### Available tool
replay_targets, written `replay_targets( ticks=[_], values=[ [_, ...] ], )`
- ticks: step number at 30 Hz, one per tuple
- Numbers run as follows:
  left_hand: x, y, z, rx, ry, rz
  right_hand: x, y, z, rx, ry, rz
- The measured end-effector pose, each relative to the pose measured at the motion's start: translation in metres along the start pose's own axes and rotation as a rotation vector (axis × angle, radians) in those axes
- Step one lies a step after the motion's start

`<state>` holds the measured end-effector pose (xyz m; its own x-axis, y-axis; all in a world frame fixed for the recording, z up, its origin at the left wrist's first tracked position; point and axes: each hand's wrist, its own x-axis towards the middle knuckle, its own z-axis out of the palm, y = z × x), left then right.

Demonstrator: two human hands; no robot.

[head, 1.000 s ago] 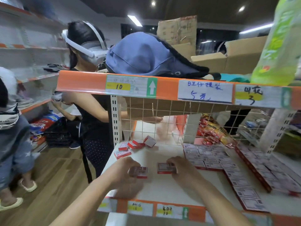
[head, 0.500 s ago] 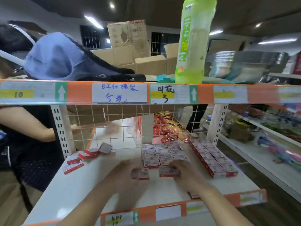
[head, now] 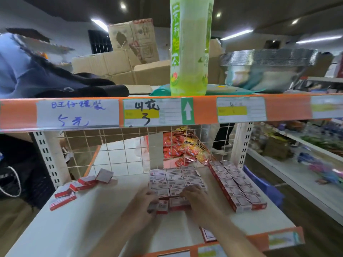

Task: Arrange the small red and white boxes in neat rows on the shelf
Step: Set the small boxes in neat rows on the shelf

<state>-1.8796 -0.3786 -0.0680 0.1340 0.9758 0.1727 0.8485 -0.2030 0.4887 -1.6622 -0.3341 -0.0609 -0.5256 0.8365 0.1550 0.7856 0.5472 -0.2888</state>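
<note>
Matt white shelf [head: 89, 216], printed card boxes [head: 176, 179], shiny ribbed metal bowl [head: 267, 69], brown corrugated cartons [head: 115, 65].

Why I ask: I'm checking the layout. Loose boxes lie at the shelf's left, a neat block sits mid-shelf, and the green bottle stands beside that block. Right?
Not quite: in the head view the green bottle stands on the upper shelf, above the block, not beside it. The loose boxes at the left and the neat block mid-shelf are as you say.

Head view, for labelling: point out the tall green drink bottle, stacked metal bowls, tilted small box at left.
Tall green drink bottle [head: 189, 52]: head view, label middle.
Stacked metal bowls [head: 267, 75]: head view, side wall.
Tilted small box [head: 104, 175]: head view, white face.
</note>
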Motion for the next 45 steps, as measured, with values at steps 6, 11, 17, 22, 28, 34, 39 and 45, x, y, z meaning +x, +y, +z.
replay_targets(
  ticks=[6, 11, 17, 22, 28, 34, 39, 45],
  values=[
    [0.001, 0.005, 0.008, -0.059, 0.075, -0.04, 0.002, 0.009, 0.007, -0.034, 0.033, -0.023],
    [0.008, 0.009, 0.013, -0.053, 0.077, -0.021, 0.005, 0.015, 0.005, 0.0, 0.041, -0.006],
    [0.008, 0.007, 0.017, -0.03, 0.057, -0.034, 0.006, 0.013, 0.003, -0.02, 0.027, 0.003],
    [0.007, 0.006, 0.017, 0.075, 0.043, -0.065, 0.004, 0.009, -0.001, -0.064, -0.018, 0.011],
    [0.001, 0.016, 0.0, 0.185, -0.044, -0.102, 0.007, -0.008, -0.018, -0.114, -0.144, -0.015],
    [-0.018, 0.015, -0.026, 0.31, -0.163, -0.144, 0.019, -0.043, -0.022, -0.105, -0.211, -0.102],
    [-0.052, 0.001, -0.055, 0.314, -0.101, -0.329, 0.042, -0.074, -0.002, -0.094, -0.302, -0.189],
    [-0.099, -0.052, -0.088, 0.274, -0.045, -0.543, 0.072, -0.133, 0.031, -0.016, -0.301, -0.294]
  ],
)
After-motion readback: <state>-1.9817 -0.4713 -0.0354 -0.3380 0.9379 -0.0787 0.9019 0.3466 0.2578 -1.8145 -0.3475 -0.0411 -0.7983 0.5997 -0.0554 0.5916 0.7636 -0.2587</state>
